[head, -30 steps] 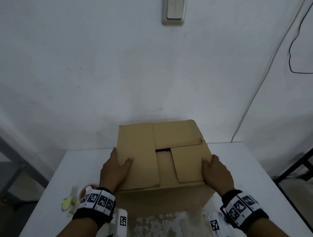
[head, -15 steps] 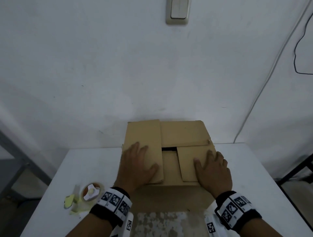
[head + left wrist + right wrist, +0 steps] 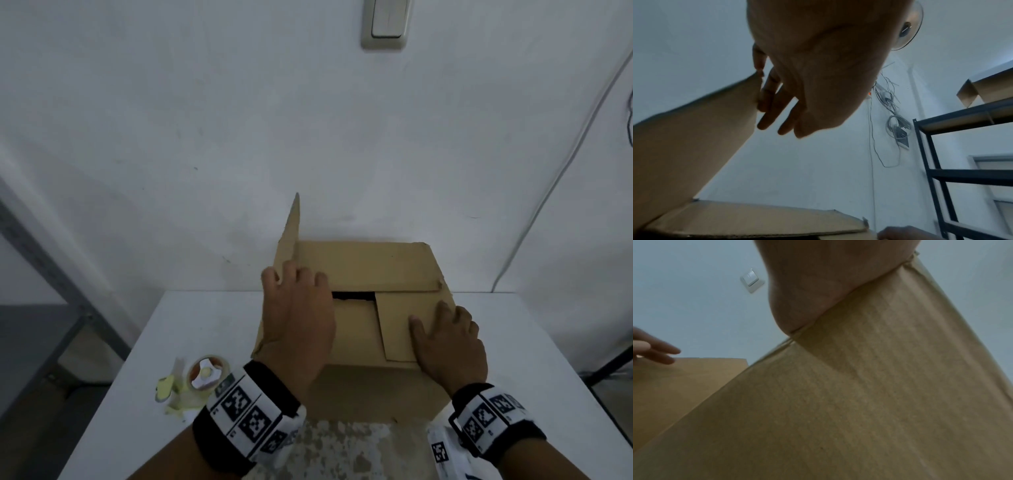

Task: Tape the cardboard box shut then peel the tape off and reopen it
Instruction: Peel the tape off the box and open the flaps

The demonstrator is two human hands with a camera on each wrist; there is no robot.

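Note:
A brown cardboard box (image 3: 376,267) stands on the white table (image 3: 205,325), against the wall. Its left flap (image 3: 291,236) stands upright. My left hand (image 3: 298,315) is beside it, and the straight fingers (image 3: 768,104) touch the flap (image 3: 694,138) near its edge. My right hand (image 3: 448,342) lies flat on the right flap (image 3: 394,325), and the palm (image 3: 818,280) presses the cardboard (image 3: 859,386) down. A dark gap shows between the top flaps. No tape is seen on the box. A roll of clear tape (image 3: 205,377) lies on the table left of the box.
Yellowish scraps (image 3: 164,387) lie beside the roll. A light switch (image 3: 385,24) and a thin cable (image 3: 548,192) are on the wall behind. A grey metal frame (image 3: 41,257) stands left of the table, and a black shelf unit (image 3: 962,175) to the right.
Both hands moved from the box's sides onto its top flaps. Since half a second ago the left flap has swung from flat to upright next to my left hand; my right hand stays pressing.

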